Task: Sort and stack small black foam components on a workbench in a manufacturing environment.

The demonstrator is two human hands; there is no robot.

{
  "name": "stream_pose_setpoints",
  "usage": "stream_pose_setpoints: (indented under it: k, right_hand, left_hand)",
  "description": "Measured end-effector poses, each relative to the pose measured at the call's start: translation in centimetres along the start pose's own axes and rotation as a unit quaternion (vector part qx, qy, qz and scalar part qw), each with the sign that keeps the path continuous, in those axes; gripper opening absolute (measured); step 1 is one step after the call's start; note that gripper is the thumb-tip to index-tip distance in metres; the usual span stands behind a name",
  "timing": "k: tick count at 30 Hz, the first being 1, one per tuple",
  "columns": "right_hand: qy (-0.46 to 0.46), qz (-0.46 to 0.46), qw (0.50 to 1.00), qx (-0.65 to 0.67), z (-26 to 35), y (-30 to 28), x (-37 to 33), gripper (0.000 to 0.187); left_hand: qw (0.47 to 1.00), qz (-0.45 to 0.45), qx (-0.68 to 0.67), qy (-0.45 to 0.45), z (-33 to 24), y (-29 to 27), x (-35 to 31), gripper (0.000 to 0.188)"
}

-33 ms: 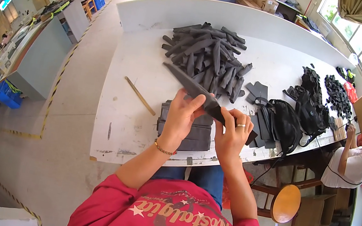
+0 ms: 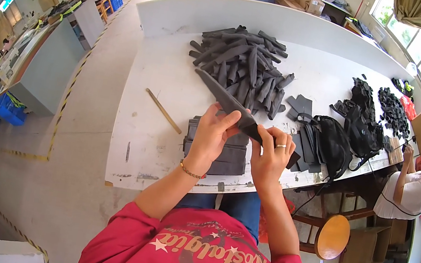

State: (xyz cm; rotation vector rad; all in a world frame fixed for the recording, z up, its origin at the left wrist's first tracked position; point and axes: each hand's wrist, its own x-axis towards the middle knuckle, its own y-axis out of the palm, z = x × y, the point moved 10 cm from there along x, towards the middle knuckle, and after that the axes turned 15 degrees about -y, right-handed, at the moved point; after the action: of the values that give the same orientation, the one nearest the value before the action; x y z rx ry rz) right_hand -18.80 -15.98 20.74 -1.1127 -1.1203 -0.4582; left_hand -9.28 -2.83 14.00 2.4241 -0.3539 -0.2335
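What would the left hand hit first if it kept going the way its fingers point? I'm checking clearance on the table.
Probably the big pile of dark folded strips. The left hand, holding the long dark strip, points up-table toward it; depth is unclear.

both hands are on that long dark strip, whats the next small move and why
Probably lay the dark strip down on the flat stack just beneath. Left hand and right hand pinch its near end above that stack, while its far tip points toward the rolled pile.
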Motion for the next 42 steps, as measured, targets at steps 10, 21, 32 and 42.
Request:
stream_pose_setpoints:
  k: [10, 21, 32, 42]
  right_hand:
    - [-0.069, -0.022, 0.997, -0.034, 0.5, -0.3, 0.1, 0.023]
    - [-0.114, 0.004, 0.992, -0.048, 1.3, -0.1, 0.0, 0.026]
    - [0.056, -0.007, 0.997, 0.055, 1.3, 1.6, -0.9, 0.054]
    - [0.048, 0.084, 0.979, 0.177, 0.6, 2.9, -3.4, 0.036]
  left_hand:
    - [0.998, -0.023, -0.012, -0.049, 1.4, -0.6, 0.6, 0.028]
    - [0.996, -0.066, 0.026, -0.052, 2.0, -0.8, 0.1, 0.039]
    - [0.994, 0.067, -0.077, -0.038, 3.4, 0.8, 0.0, 0.041]
    - [0.997, 0.074, -0.006, 0.024, 2.3, 0.6, 0.6, 0.025]
